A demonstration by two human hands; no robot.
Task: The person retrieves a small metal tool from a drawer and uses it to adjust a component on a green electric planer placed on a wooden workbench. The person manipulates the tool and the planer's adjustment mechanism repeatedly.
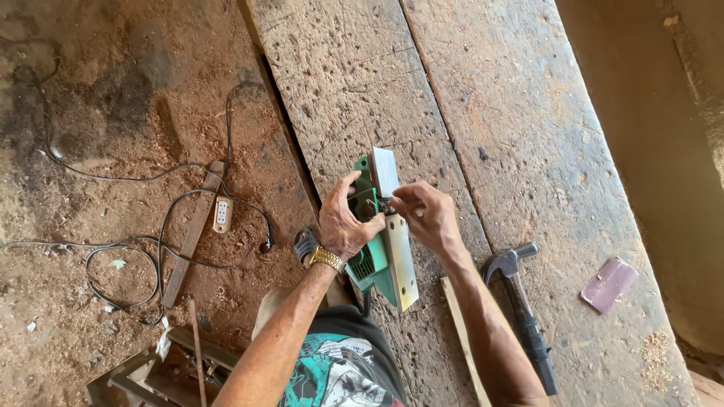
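While it lies tilted on the rough, pitted wooden plank counter (483,98), a green electric hand planer with pale metal sole plates (383,241) is grasped at its body by the left hand (343,222) (gold wristwatch worn). The right hand (426,215) is pinched at the tool's middle; what the fingertips grip cannot be told. A black-handled claw hammer (520,301) and a purple sandpaper scrap (609,284) are noted nearby on the counter.

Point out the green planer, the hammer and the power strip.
green planer (367,264): head view, on its green body below the left hand.
hammer (507,262): head view, on its metal head.
power strip (222,214): head view, on its pale face.
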